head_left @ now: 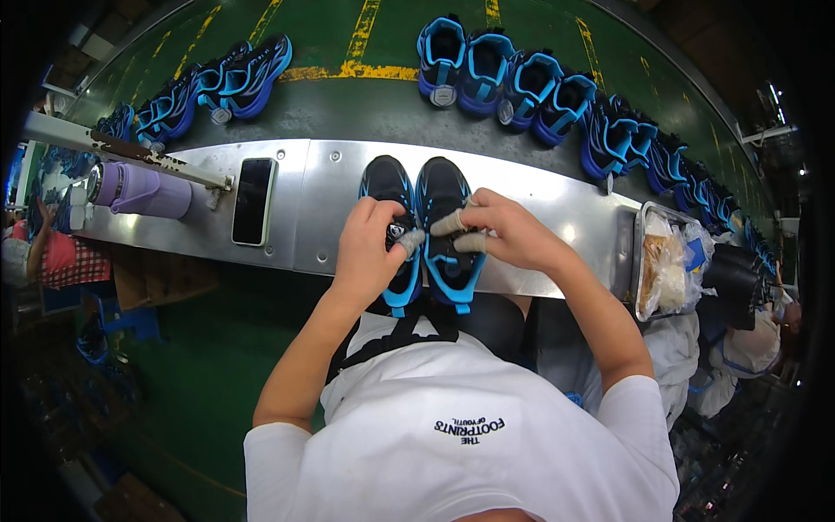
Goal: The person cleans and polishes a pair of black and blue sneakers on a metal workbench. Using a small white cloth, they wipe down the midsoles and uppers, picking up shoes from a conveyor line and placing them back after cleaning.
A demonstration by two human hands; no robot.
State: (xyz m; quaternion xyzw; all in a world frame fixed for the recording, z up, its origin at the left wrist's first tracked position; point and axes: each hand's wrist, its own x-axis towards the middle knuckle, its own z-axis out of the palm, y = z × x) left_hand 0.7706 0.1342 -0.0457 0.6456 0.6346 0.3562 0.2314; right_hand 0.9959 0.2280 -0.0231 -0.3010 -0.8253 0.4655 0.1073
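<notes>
I'm watching via the head cam, looking straight down at a person in a white tee [417,391] at a metal bench [326,178]. A pair of black sneakers w/ bright blue trim sits side by side btwn the two hands, toes pointing away, heels & blue pull tabs toward the wearer at the bench's near edge.

The L hand [365,239] is on the outer side of the L shoe [389,181], fingers curled over its upper, thumb tip in a pale cover by the opening; a round badge shows btwn thumb & fingers. I can't tell if it's pinching anything.

The R hand [522,230] comes in from the outer side of the R shoe [440,193], fingers bent & spread apart, covered tips touching the shoe's upper, mid-length. Can't tell if they grip.

L of the shoes, approx. same height on the bench: a phone [254,202], dark screen up, then a purple bottle [156,191] w/ handle. At the bench's R end: a metal tray [639,252] w/ plastic bags [670,270].

Beyond the bench, more sneakers [532,80] in matching colors line a green surface [348,113] w/ worn yellow stripes. Far L, a co-worker in red check [80,264], partly seen.
</notes>
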